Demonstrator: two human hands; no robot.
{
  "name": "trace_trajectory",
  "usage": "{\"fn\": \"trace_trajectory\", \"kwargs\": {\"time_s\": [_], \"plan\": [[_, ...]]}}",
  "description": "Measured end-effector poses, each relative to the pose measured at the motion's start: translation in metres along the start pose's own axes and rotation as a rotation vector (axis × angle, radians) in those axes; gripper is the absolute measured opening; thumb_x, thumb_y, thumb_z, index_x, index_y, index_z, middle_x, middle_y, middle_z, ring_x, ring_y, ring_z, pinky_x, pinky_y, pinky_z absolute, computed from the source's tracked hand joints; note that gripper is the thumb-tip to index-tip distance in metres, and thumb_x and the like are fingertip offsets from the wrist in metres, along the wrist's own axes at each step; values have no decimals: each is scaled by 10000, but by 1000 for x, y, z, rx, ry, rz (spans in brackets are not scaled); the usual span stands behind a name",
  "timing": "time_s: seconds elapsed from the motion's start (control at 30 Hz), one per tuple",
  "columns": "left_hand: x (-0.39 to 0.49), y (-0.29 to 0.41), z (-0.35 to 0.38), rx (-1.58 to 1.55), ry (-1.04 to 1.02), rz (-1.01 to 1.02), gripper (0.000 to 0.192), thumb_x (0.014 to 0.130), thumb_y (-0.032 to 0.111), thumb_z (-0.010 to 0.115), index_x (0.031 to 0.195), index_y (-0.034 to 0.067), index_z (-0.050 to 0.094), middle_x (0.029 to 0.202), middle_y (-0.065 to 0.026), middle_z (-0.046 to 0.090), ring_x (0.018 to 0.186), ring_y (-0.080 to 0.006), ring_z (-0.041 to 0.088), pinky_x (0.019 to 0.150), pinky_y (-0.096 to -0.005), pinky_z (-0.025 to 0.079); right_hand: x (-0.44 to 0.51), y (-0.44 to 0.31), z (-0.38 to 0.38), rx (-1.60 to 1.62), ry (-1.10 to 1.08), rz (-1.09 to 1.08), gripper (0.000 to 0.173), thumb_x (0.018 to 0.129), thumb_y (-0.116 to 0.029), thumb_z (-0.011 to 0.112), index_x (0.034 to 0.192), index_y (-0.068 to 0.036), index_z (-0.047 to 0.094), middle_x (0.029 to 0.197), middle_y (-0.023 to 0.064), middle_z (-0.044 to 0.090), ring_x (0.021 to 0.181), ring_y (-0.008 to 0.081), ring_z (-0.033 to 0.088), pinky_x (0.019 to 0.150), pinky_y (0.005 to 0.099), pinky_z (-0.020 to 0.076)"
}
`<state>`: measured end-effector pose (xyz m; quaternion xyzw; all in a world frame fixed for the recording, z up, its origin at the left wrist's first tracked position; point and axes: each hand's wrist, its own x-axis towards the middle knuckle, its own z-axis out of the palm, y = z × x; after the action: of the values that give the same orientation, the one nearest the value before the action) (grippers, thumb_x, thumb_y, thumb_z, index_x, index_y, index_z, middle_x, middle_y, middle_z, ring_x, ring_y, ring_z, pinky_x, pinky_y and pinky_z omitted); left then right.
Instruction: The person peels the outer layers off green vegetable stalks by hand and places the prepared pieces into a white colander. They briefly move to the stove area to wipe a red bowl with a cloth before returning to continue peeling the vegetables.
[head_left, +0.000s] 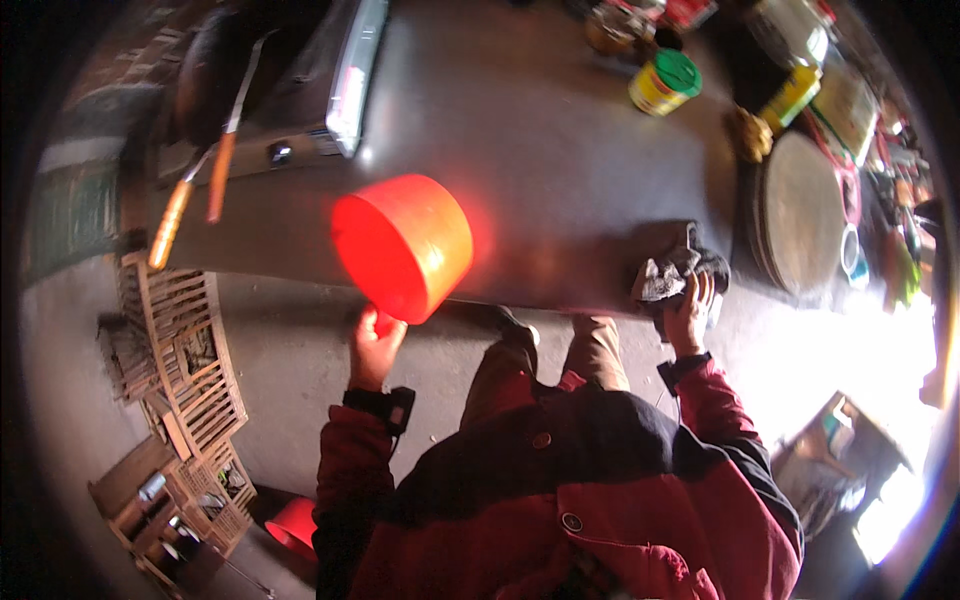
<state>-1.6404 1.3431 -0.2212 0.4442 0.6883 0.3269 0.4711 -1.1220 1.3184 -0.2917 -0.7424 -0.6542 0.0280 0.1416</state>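
Note:
My left hand grips the lower rim of a round red plastic tub. The tub is tilted over the front edge of the dark countertop, and its open mouth faces left and toward me. At the counter's right front edge, my right hand lies over a crumpled black-and-white cloth, fingers on top of it. Part of the cloth is hidden under that hand.
A gas stove sits at the back left, with two wooden-handled utensils jutting forward. A green-lidded yellow jar and a round board stand to the right. Slatted wooden furniture and another red tub are at left.

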Motion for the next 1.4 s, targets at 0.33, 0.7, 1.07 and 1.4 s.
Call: {"fn": "trace_trajectory", "kwargs": {"time_s": [0.33,0.7,1.07,1.4], "plan": [[-48,-24,-82,79,186,-289,247,864,220,621,1018,29,594,770,-19,588,694,-87,510,612,-262,442,198,-166,92,-22,-108,-159,784,675,-253,717,1371,-83,398,1373,272,361,1294,477,279,1107,540,193],[-53,-53,-120,-126,340,-493,217,805,65,638,1010,21,580,780,7,578,695,-77,511,615,-239,438,446,-306,205,-16,66,-323,627,729,-392,643,1295,-171,490,1297,181,447,1205,455,395,1001,561,338],[-28,-71,-176,-29,254,-453,244,794,82,624,1024,11,586,788,2,590,689,-102,541,607,-267,450,175,-395,133,250,-317,-877,429,703,-284,665,1116,-173,630,1262,179,434,1227,442,355,1041,612,289],[-38,-90,-270,40,107,-276,263,879,230,626,1034,28,561,762,-9,568,605,-94,519,539,-242,446,72,-227,85,762,-109,336,361,931,-362,476,1120,-64,553,1014,101,564,1004,193,529,865,385,441]]}}
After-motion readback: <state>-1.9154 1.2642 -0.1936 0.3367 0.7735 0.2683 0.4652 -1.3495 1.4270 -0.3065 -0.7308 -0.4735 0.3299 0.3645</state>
